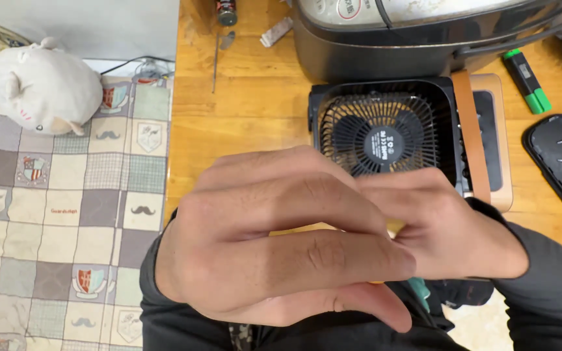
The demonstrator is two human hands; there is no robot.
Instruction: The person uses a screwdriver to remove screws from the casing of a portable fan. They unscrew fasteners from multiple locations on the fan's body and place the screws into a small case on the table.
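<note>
Left hand (274, 240) close to lens, fingers curled together, meeting right hand (450, 227); both grips pinch something small, yellowish, mostly hidden. Behind them, on the orange wooden tabletop (242, 104), black square fan (385, 133) with round ribbed grille, tan strap. Glossy grey cooker (385, 39) beyond. Plush toy (43, 84) on a patchwork cloth (53, 214) left.
</note>
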